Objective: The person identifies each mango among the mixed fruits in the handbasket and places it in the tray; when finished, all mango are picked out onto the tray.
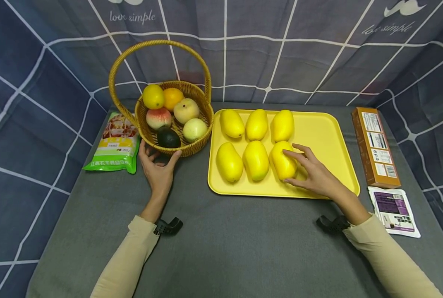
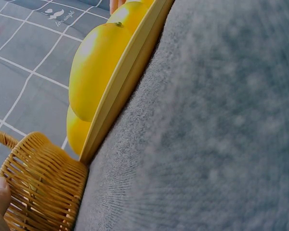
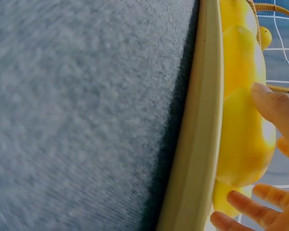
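My left hand (image 1: 156,171) rests against the front of a wicker basket (image 1: 191,150), its thumb (image 2: 1,192) on the woven side. Inside the basket are a dark avocado (image 1: 168,137), a red-and-cream peach (image 1: 159,118), an orange (image 1: 173,98), a yellow lemon-like fruit (image 1: 153,97) and two pale round fruits. My right hand (image 1: 315,174) spreads around a yellow mango (image 1: 283,161), the front right one of several mangoes in two rows on a yellow tray (image 1: 319,128). Its thumb (image 3: 267,98) overlaps the mango in the right wrist view; the fingers are extended beside it.
A green-and-white food bag (image 1: 113,147) lies left of the basket. Right of the tray are an orange-brown box (image 1: 374,145) and a white-and-purple packet (image 1: 394,212). A dark checked cloth (image 1: 251,62) hangs behind the grey table (image 1: 243,244).
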`<state>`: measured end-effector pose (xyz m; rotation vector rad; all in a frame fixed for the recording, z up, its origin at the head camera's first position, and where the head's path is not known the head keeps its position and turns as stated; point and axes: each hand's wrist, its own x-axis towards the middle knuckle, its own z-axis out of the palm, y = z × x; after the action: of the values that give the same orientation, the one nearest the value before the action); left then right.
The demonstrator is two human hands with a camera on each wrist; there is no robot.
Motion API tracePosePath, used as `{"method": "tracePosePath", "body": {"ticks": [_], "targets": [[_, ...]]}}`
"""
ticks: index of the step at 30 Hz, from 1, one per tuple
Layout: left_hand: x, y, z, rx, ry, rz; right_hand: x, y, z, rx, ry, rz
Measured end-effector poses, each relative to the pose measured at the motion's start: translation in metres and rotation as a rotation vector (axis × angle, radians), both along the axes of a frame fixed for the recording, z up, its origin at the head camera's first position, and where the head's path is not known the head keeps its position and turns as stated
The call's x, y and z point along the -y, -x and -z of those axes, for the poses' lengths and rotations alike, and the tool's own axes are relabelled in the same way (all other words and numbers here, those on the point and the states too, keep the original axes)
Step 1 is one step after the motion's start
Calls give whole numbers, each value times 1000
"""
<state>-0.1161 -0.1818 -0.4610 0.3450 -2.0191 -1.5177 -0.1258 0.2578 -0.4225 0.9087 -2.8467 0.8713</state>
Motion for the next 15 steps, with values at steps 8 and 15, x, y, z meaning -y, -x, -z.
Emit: {"method": "tracePosePath", "body": {"ticks": [8, 15], "targets": [[0, 1, 0, 6, -3, -1, 7, 9, -18, -73, 2, -4], [-1, 0, 0, 9, -4, -5, 35, 27, -37, -136, 44, -88]]}}
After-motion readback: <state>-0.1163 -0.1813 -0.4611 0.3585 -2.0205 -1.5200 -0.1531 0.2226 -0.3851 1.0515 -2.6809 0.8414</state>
